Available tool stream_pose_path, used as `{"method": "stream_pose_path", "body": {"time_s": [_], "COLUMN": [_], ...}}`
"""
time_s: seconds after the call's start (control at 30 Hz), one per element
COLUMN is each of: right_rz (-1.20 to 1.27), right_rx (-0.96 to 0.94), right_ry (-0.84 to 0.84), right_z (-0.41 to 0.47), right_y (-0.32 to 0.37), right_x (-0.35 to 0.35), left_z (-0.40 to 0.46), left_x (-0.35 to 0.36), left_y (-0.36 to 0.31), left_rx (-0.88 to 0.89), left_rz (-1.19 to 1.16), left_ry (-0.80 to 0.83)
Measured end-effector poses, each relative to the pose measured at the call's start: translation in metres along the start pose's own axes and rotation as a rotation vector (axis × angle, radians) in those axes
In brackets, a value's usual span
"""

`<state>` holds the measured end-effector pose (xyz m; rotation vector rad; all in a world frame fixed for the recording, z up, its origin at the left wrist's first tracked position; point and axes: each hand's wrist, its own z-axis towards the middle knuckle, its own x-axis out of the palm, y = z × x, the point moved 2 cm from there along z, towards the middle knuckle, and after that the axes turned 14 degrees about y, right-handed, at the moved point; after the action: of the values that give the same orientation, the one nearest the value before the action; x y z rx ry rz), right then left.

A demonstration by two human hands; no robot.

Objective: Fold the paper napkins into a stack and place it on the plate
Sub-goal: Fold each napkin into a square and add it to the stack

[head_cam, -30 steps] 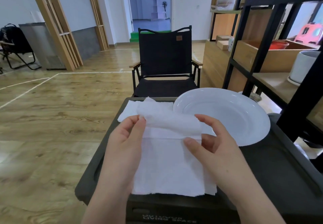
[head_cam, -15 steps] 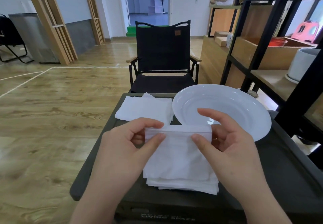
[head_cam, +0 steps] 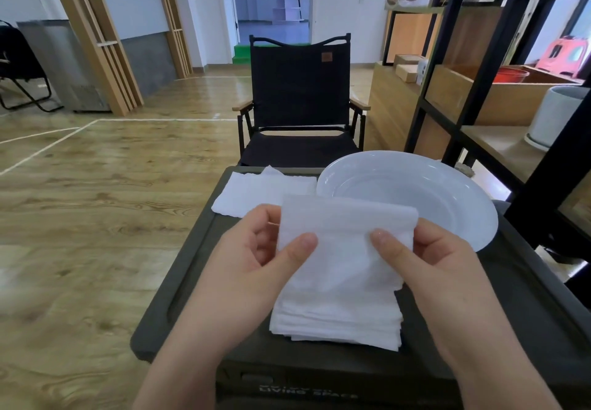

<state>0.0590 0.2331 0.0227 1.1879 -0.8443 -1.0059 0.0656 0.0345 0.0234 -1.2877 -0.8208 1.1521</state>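
A folded white paper napkin (head_cam: pixel 343 243) is held up between both hands above a stack of folded napkins (head_cam: pixel 335 326) near the front of the dark table. My left hand (head_cam: pixel 252 262) pinches its left edge, thumb in front. My right hand (head_cam: pixel 438 259) pinches its right edge the same way. A white plate (head_cam: pixel 447 192) with nothing on it sits at the back right of the table, just behind the napkin. More unfolded napkins (head_cam: pixel 256 192) lie flat at the back left.
The dark table (head_cam: pixel 198 265) has a raised rim. A black folding chair (head_cam: pixel 297 102) faces it from behind. A black-framed wooden shelf unit (head_cam: pixel 479 89) stands close on the right with a white pot (head_cam: pixel 556 115). Wooden floor stretches to the left.
The napkin was folded in half toward me over the stack; now both hands have lifted the folded napkin slightly and hold it by its side edges.
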Motion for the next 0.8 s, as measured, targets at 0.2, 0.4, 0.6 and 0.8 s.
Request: {"method": "stream_pose_path", "body": {"time_s": [0.2, 0.4, 0.6, 0.8], "right_rz": [-0.135, -0.543, -0.762, -0.643], "right_rx": [0.252, 0.38, 0.356, 0.203], "right_ry": [-0.025, -0.18, -0.265, -0.365], "right_z": [0.001, 0.003, 0.003, 0.005], "right_y": [-0.012, -0.019, -0.019, -0.012], "right_x": [-0.003, -0.006, -0.005, -0.01], "left_z": [0.002, 0.0, 0.014, 0.097], "left_x": [-0.001, -0.006, -0.03, -0.071], "left_y": [0.017, 0.026, 0.032, 0.046], "left_rx": [-0.269, -0.462, -0.473, -0.318], "left_rz": [0.014, 0.337, 0.658, 1.138], "left_ry": [-0.16, -0.175, -0.405, -0.021]}}
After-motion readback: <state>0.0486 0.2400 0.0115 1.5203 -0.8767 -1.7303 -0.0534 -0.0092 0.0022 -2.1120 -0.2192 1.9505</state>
